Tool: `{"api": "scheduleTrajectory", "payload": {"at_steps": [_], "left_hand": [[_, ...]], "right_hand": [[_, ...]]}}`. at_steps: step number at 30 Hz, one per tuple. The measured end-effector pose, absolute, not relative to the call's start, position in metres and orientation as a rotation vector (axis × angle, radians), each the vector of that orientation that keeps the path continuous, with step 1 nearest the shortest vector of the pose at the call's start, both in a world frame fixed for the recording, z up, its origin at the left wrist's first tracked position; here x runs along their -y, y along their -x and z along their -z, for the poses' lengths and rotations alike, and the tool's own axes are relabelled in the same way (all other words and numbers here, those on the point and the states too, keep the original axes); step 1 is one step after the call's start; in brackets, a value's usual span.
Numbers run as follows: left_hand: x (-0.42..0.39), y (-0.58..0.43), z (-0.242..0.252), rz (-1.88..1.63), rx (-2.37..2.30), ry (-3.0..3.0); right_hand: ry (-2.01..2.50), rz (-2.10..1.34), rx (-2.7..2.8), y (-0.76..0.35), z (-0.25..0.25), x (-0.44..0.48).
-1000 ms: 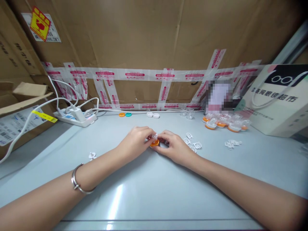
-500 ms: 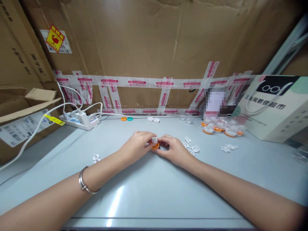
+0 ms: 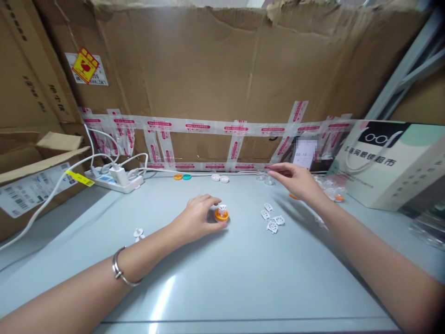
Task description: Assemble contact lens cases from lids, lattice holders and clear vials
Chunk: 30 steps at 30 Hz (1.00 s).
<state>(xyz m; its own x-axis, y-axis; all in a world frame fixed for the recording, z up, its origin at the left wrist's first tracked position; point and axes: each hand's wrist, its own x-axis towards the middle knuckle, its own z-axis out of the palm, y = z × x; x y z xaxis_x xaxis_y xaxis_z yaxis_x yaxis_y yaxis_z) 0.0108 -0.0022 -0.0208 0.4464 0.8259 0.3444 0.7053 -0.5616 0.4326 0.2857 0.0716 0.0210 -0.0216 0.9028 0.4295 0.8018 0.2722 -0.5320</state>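
Note:
My left hand [image 3: 198, 217] rests on the grey table [image 3: 215, 273], its fingers curled round a small orange ring with a white insert on top [image 3: 221, 213]. My right hand [image 3: 295, 180] is stretched out flat above the table toward the back, fingers open and holding nothing, close to two small clear cups [image 3: 264, 177]. Several white plastic inserts [image 3: 271, 218] lie loose between the two hands. Behind my right hand, partly hidden, sit several orange-based assembled pieces [image 3: 336, 195].
A white power strip with charger and cables [image 3: 116, 178] lies at the back left. An orange and a teal ring [image 3: 182, 176] and two white caps [image 3: 220, 178] lie along the taped cardboard wall. A paper bag [image 3: 389, 162] stands right, an open box [image 3: 31, 181] left.
My right hand let go of the orange ring piece and reached back and right toward the clear cups. My left hand stayed on the piece. The view tilted upward.

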Motion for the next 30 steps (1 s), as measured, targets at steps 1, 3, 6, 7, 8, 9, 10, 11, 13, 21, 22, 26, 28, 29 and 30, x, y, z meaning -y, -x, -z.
{"api": "scheduleTrajectory", "payload": {"at_steps": [1,3,6,7,8,9,10,11,13,21,22,26,28,29,30], "left_hand": [[0.002,-0.011,0.021,-0.766,-1.359,-2.458],[0.0,-0.011,0.022,-0.741,-1.428,-2.431],[-0.001,-0.011,0.023,-0.724,-1.494,-2.411],[-0.001,-0.01,0.023,-0.725,-1.497,-2.408],[-0.001,-0.01,0.024,-0.727,-1.497,-2.406],[-0.001,-0.01,0.024,-0.727,-1.496,-2.403],[-0.001,-0.01,0.025,-0.727,-1.497,-2.4],[-0.001,-0.01,0.025,-0.727,-1.498,-2.397],[-0.002,-0.01,0.026,-0.723,-1.497,-2.39],[-0.002,-0.014,0.025,-0.729,-1.475,-2.358],[-0.002,-0.014,0.024,-0.739,-1.473,-2.348],[0.003,-0.015,0.02,-0.801,-1.374,-2.228],[0.006,-0.015,0.017,-0.828,-1.303,-2.144],[0.007,-0.014,0.015,-0.84,-1.28,-2.111],[0.009,-0.014,0.014,-0.849,-1.266,-2.084]], "right_hand": [[1.666,-0.013,1.87,-0.296,-0.021,-0.084],[1.75,0.069,1.892,-0.308,-0.017,-0.106],[1.835,0.117,1.93,-0.31,-0.006,-0.128],[1.862,0.127,1.937,-0.308,-0.002,-0.132],[1.886,0.135,1.941,-0.305,0.001,-0.135],[1.905,0.141,1.942,-0.302,0.004,-0.137],[1.918,0.147,1.942,-0.299,0.007,-0.138],[1.922,0.153,1.942,-0.297,0.01,-0.138],[1.904,0.164,1.943,-0.294,0.013,-0.137],[1.514,-0.001,1.963,-0.259,-0.016,-0.092],[1.292,-0.248,1.924,-0.249,-0.02,-0.08],[0.788,-0.899,1.899,-0.215,-0.024,-0.029],[0.756,-0.975,1.956,-0.206,-0.021,-0.013],[0.758,-0.972,1.983,-0.204,-0.019,-0.008],[0.761,-0.953,2.005,-0.203,-0.018,-0.006]]}}
